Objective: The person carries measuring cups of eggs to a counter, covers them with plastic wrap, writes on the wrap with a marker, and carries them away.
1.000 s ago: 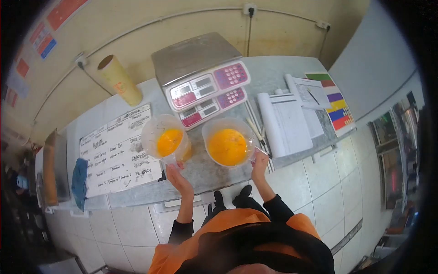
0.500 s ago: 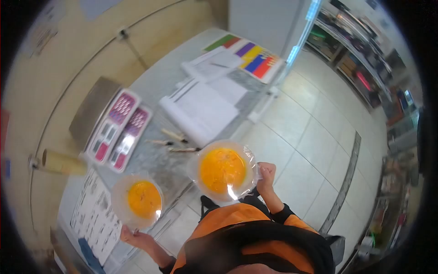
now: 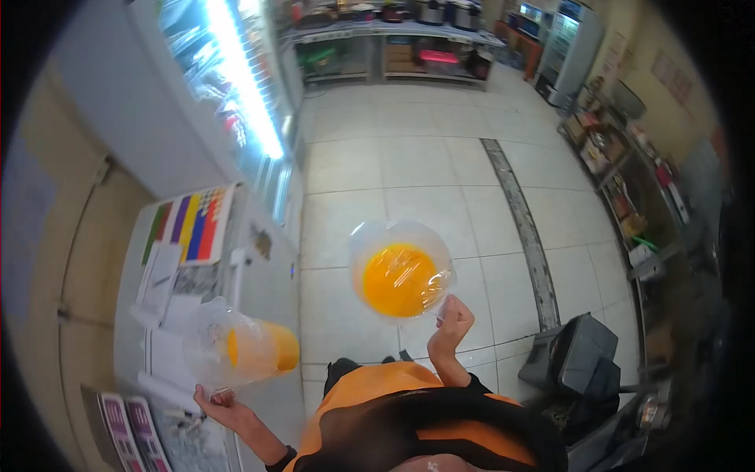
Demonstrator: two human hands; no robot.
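My right hand [image 3: 451,326] is closed on the handle of a translucent plastic pitcher [image 3: 377,236] with orange liquid inside. Clear wrap covers its mouth, and it is held over the tiled floor. On the other side, my left hand [image 3: 224,407] grips a second wrapped pitcher [image 3: 255,346]. That one is tilted in view, its side showing the orange liquid, and it is held by the edge of the grey counter [image 3: 271,346]. The left pitcher's handle is mostly hidden.
Papers [image 3: 161,275] and a colour-striped sheet [image 3: 193,224] lie on the counter. A lit glass-door fridge [image 3: 252,94] stands beyond it. Shelving with goods [image 3: 621,189] lines the right, near a dark grey bin [image 3: 566,354]. A worktable [image 3: 362,31] spans the back.
My view has swung right, from the counter and wall to the open floor. Both pitchers stay in my hands; the left one now shows more of its side.
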